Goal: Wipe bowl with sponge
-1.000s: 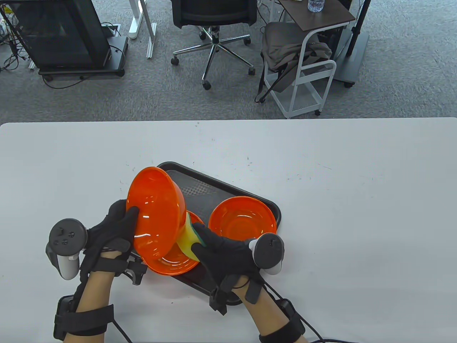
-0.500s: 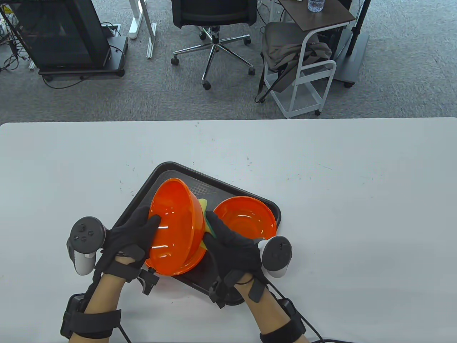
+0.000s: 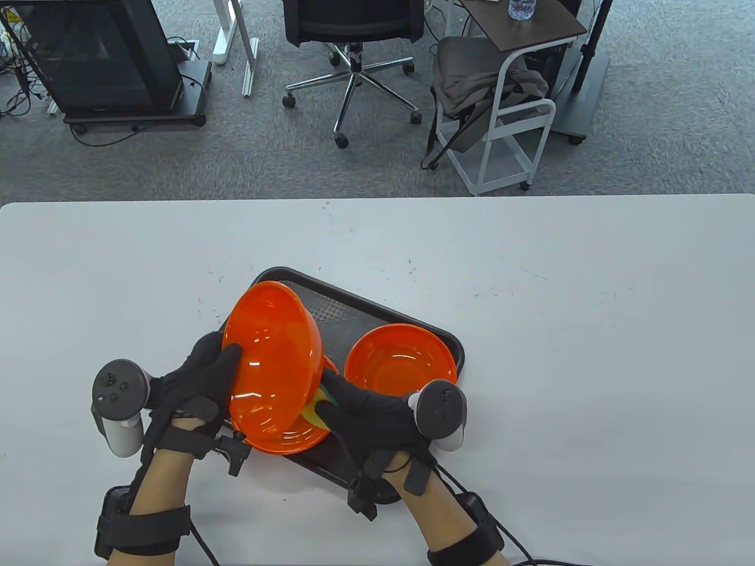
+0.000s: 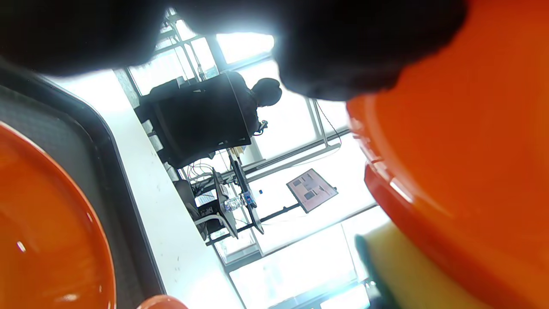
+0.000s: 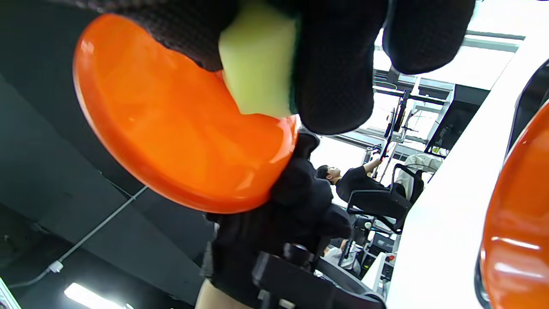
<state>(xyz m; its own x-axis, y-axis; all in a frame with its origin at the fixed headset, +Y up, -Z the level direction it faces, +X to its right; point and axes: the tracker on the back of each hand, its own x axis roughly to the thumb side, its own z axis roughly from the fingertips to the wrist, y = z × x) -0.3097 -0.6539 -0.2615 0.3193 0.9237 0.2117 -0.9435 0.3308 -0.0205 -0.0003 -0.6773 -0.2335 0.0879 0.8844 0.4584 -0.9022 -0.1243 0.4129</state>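
Note:
My left hand (image 3: 206,377) grips a tilted orange bowl (image 3: 271,354) by its rim, thumb inside, holding it above the black tray (image 3: 354,309). A yellow-green sponge (image 3: 315,408) is pinched in my right hand (image 3: 348,404) and pressed against the bowl's outer underside. In the right wrist view the sponge (image 5: 257,64) lies flat on the bowl's base (image 5: 171,128) between my fingers. The left wrist view shows the bowl's wall (image 4: 472,150) with the sponge (image 4: 407,266) below it.
A second orange bowl (image 3: 401,359) stands upright on the tray's right half. A shallow orange dish (image 3: 295,439) lies on the tray under the held bowl. The white table (image 3: 560,354) stretches to the right; an office chair (image 3: 354,35) and a cart (image 3: 507,118) stand beyond it.
The bowl and my left hand swung back to the left after shifting right. The sponge slid from the bowl's upper outer side down toward its lower underside.

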